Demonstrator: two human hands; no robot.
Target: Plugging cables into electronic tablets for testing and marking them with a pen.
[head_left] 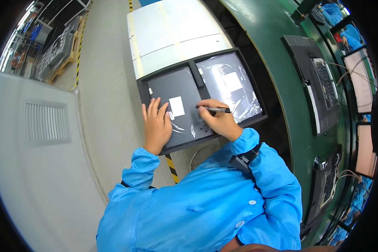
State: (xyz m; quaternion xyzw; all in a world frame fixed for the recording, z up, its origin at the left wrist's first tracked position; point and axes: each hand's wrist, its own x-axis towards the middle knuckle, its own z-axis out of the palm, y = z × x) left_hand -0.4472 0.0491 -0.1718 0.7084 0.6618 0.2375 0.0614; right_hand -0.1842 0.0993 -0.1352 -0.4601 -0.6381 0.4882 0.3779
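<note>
A black tray (192, 67) with two compartments holds one flat, dark, plastic-wrapped panel in each. On the left panel (172, 84), which carries a white label (177, 106), my left hand (156, 126) lies flat with its fingers spread. My right hand (221, 119) is closed round a black marker pen (219, 109). The pen's tip end is near the right side of the left panel; I cannot tell whether it touches. The right panel (220, 71) has shiny film and a white label (232, 81) too.
White boards (176, 33) lie beyond the tray. To the right runs a green workbench (277, 63) with dark devices (313, 84) and cables. A grey cabinet with a vent (46, 126) stands left, and a loaded pallet (63, 54) far left. People in blue work at the far right.
</note>
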